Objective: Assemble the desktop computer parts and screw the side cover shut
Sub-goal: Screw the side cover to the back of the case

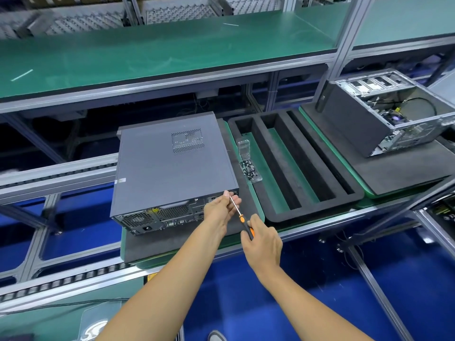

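Note:
A grey desktop computer case (170, 166) lies on its side on a dark foam pad, its side cover on top and its rear panel toward me. My right hand (262, 242) grips the orange-and-black handle of a screwdriver (242, 219). The metal shaft points up-left to the case's rear right corner. My left hand (221, 207) pinches the shaft near its tip at that corner. A clear plastic tray of screws (250, 169) lies just right of the case.
A black foam insert (295, 166) with long slots sits to the right of the case. Farther right stands a second, open computer chassis (396, 114) on another foam pad. A green shelf (160, 52) runs overhead behind. Roller conveyor rails (61, 281) run at lower left.

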Demonstrator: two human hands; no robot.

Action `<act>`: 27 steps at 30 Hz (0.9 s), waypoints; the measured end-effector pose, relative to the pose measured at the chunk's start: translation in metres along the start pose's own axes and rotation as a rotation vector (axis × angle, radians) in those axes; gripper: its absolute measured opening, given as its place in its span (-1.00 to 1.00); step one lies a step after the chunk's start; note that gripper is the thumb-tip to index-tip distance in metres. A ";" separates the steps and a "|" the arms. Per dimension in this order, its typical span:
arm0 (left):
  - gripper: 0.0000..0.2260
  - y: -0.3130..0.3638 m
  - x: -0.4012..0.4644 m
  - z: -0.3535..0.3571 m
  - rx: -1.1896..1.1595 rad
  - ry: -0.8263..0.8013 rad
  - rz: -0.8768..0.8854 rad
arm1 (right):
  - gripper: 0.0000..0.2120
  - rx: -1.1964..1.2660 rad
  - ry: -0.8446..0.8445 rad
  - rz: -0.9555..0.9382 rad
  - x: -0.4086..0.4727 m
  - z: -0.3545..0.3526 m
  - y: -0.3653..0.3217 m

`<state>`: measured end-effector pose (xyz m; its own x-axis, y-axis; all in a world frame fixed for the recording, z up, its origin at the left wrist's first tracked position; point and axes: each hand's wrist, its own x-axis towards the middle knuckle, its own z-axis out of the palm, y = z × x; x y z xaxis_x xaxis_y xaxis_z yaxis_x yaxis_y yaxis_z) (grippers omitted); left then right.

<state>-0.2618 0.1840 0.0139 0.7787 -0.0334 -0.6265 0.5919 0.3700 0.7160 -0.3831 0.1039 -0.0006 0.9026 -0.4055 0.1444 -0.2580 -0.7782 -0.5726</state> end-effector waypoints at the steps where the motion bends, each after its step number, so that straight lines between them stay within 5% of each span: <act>1: -0.80 0.000 0.000 0.001 -0.001 -0.001 0.004 | -0.73 -0.008 0.003 -0.006 0.000 0.000 0.000; 19: -0.83 -0.007 -0.005 0.009 -0.082 0.057 0.071 | -0.50 -0.167 0.112 -0.264 0.009 -0.008 0.005; 27: -0.83 -0.014 -0.005 0.017 -0.085 0.119 0.104 | -0.46 -0.161 0.092 -0.208 0.009 -0.006 0.010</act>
<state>-0.2709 0.1634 0.0124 0.8018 0.1175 -0.5860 0.4859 0.4427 0.7536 -0.3795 0.0898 0.0002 0.9086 -0.2655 0.3224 -0.1286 -0.9123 -0.3888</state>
